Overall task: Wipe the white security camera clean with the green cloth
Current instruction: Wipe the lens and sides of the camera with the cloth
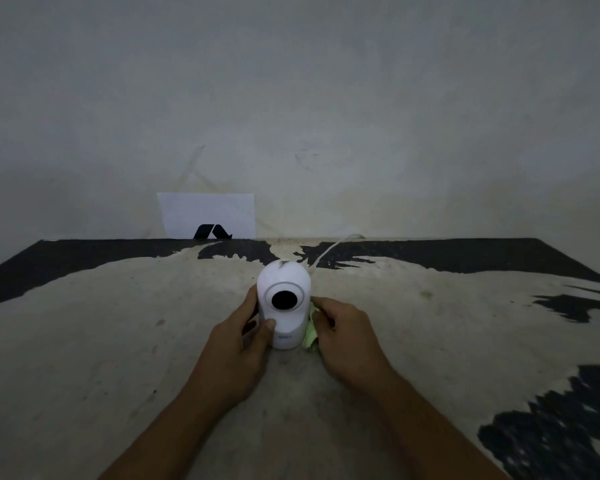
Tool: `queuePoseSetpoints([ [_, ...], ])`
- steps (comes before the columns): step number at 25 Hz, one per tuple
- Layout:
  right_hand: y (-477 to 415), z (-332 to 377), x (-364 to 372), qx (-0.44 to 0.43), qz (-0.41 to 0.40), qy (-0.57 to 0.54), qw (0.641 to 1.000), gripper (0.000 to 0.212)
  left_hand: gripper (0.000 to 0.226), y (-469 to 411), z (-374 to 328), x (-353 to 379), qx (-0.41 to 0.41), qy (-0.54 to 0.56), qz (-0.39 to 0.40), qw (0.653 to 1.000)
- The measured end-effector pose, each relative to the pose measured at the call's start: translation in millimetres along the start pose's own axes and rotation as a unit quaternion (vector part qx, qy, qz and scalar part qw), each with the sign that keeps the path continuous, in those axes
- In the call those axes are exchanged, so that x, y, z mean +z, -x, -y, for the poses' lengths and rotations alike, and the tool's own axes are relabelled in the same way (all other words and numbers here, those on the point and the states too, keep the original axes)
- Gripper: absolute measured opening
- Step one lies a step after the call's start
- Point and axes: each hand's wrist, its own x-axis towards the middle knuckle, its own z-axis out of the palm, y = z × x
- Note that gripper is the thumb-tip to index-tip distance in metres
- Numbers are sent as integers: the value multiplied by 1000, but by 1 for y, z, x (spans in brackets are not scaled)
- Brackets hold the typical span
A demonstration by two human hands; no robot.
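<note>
The white security camera [284,289] stands upright in the middle of the table, its round black lens facing me. My left hand [241,344] wraps around its left side, thumb pressed on the front of the base. My right hand [343,334] holds the pale green cloth [309,332] bunched against the camera's right side. Only a small strip of the cloth shows between the hand and the camera body.
A white cable [333,249] runs from the back of the camera to the wall. A white sheet with a black logo [208,216] leans against the wall at the table's far edge. The table [118,341] has a worn beige top with black patches.
</note>
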Motion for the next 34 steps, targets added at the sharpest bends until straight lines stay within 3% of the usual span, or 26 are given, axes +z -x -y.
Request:
queuePoseSetpoints([
  [4, -4, 6, -1, 30, -89, -105, 990, 26, 59, 0, 0, 1, 0, -11, -1, 1000],
  [10, -2, 0, -1, 108, -33, -85, 990, 20, 60, 0, 0, 1, -4, -2, 2, 1000],
  [17, -4, 7, -6, 121, -48, -160, 978, 29, 61, -1, 1, 0, -11, -5, 5, 1000],
  [21, -5, 4, -6, 73, -48, -183, 979, 42, 62, -1, 1, 0, -12, -4, 5, 1000],
  [23, -3, 1, -4, 74, -44, -193, 977, 38, 61, 0, 0, 0, -6, 3, 2, 1000],
  [27, -4, -3, -20, 107, 50, -219, 968, 18, 60, 0, 1, -3, -2, 17, 5, 1000],
  [30, 4, -1, -15, 89, 112, -147, 979, 22, 60, 0, 1, -2, -3, 31, 0, 1000],
  [34, 0, 1, -13, 103, 62, -182, 976, 24, 59, 0, 1, -2, -2, 34, 3, 999],
])
